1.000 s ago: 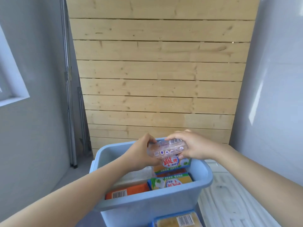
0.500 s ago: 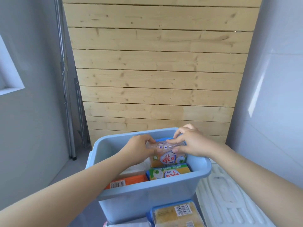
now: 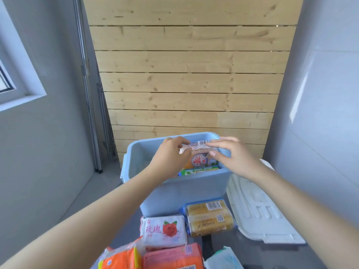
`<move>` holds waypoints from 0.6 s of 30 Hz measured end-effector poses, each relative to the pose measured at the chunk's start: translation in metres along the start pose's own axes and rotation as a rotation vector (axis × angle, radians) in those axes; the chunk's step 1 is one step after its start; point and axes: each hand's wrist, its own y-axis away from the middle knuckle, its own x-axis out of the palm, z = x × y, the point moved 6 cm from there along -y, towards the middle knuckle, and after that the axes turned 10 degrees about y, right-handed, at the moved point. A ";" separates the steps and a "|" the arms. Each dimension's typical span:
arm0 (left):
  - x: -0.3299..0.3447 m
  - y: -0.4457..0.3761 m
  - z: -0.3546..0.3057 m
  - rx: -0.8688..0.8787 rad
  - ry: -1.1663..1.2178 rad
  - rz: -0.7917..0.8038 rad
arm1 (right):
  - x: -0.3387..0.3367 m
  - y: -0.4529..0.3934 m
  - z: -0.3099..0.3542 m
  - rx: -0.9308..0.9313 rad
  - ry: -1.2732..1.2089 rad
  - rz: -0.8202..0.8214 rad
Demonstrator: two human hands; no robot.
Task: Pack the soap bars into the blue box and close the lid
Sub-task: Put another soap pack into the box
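Note:
The blue box (image 3: pixel 180 193) stands open on the floor in front of me. Both hands reach over its far right part. My left hand (image 3: pixel 171 158) pinches the left end of a clear-wrapped soap pack (image 3: pixel 198 147) with a barcode, and my right hand (image 3: pixel 231 156) holds its right end with fingers curled over it. The pack sits on top of upright soap packs inside the box, one with a red and white label (image 3: pixel 200 161) and a green one (image 3: pixel 200 169). The white lid (image 3: pixel 258 212) lies on the floor right of the box.
More soap packs lie in front of the box: a yellow pack (image 3: pixel 208 217), a white rose-printed pack (image 3: pixel 163 231), an orange pack (image 3: pixel 120 259), a pink pack (image 3: pixel 172 257) and a pale green one (image 3: pixel 223 259). A wooden plank wall (image 3: pixel 190 74) rises behind the box.
The view has tilted down, bringing the loose packs on the floor into sight. Both hands have lowered the clear-wrapped pack onto the packs inside the box.

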 end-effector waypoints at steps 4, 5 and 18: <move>0.003 0.049 -0.023 0.132 0.101 -0.063 | -0.012 0.048 0.015 -0.041 -0.028 -0.077; 0.006 0.062 -0.027 0.156 0.113 -0.061 | -0.012 0.060 0.016 -0.044 -0.025 -0.099; 0.072 0.115 0.039 -0.170 -0.192 0.268 | 0.073 0.131 -0.039 0.388 -0.078 0.369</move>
